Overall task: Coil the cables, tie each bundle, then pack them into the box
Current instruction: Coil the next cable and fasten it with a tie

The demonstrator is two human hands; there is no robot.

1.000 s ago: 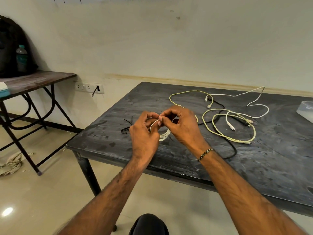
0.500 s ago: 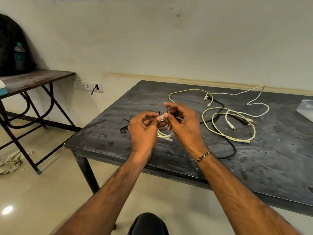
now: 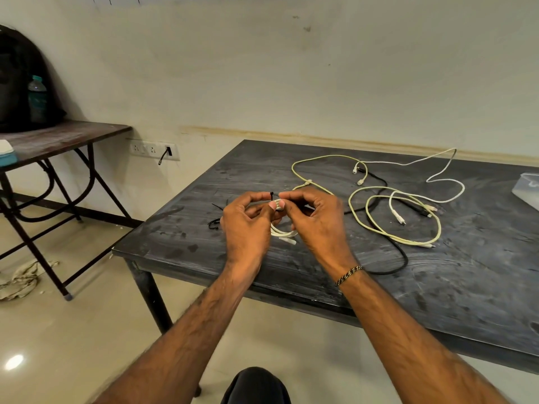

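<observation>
Two hands meet above the black table [image 3: 379, 287]: left hand [image 3: 246, 225] and right hand [image 3: 318, 223] pinch a coiled white cable [image 3: 280, 233], black tie [image 3: 271, 196] between fingertips.

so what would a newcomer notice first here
Two hands, left hand and right hand, meet over the dark table's near left part, pinching a small white coil with a black tie. Behind them to the right, loose cables sprawl uncoiled.

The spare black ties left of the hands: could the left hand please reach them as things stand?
Probably not right away: the left hand is gripping the coiled white cable. The spare black ties lie unobstructed just beside it.
</observation>
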